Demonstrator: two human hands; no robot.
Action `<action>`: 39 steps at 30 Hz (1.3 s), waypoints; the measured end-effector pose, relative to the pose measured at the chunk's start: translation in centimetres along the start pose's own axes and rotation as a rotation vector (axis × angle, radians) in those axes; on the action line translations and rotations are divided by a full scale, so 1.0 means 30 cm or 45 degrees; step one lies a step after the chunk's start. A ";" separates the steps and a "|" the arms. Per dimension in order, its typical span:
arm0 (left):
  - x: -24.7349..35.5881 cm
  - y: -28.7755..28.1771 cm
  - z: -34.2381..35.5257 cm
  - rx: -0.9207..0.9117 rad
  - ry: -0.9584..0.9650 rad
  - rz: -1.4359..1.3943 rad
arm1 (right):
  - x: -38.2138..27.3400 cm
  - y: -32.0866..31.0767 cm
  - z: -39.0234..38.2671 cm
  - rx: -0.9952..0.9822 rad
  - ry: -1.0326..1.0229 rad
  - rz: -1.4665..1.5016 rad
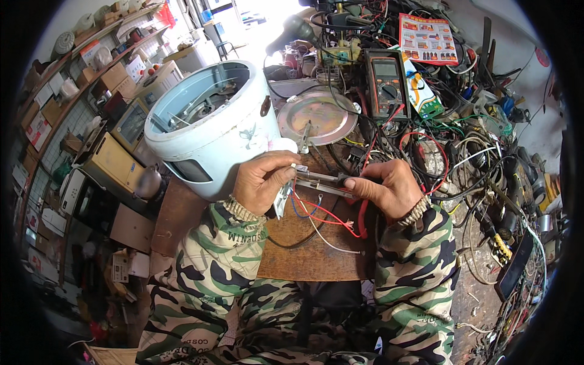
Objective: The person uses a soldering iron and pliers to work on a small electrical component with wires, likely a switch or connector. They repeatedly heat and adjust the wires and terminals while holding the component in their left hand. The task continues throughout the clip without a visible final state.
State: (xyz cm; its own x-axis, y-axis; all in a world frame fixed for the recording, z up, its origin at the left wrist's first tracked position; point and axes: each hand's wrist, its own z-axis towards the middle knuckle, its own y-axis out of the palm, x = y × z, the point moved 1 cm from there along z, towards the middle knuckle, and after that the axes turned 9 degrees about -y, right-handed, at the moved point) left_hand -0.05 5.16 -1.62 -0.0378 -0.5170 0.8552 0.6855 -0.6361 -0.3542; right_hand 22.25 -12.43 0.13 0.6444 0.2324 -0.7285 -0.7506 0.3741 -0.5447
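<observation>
My left hand (pixel 265 179) grips a small white and metal part (pixel 283 194) with red, blue and white wires (pixel 331 222) hanging below it. My right hand (pixel 382 188) is closed on a screwdriver-like tool (pixel 327 177), whose dark end is at my thumb and whose metal length points left toward that part. A flat metal strip (pixel 322 187) lies just under the tool. Behind my left hand stands a pale blue round appliance housing (pixel 207 155), open at the top. A round metal plate (pixel 334 121) with a central bracket lies beyond my hands.
A multimeter (pixel 386 82), a printed red sheet (pixel 426 38) and tangled cables (pixel 474 152) crowd the back and right of the wooden bench (pixel 304 264). A dark phone-like object (pixel 514 267) lies at right. Shelves of boxes (pixel 112 79) and appliances (pixel 109 161) line the left.
</observation>
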 end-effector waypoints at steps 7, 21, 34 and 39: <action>-0.005 0.004 0.000 0.013 0.137 0.052 | -0.022 -0.006 0.003 -0.086 0.285 0.423; 0.034 -0.010 -0.003 0.068 -0.204 -0.060 | 0.086 -0.095 0.008 0.219 0.134 0.055; 0.091 0.053 -0.014 0.399 0.174 0.465 | 0.142 -0.028 0.007 0.238 0.180 -0.818; 0.093 0.050 -0.015 0.363 0.239 0.658 | 0.157 -0.026 0.008 0.230 0.146 -0.739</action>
State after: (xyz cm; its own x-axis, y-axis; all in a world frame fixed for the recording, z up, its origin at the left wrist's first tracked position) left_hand 0.54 2.51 0.07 0.2416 -0.8256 0.5099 0.8156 -0.1119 -0.5677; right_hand 25.90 -11.41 -2.79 0.9129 -0.1491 -0.3799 -0.2390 0.5593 -0.7938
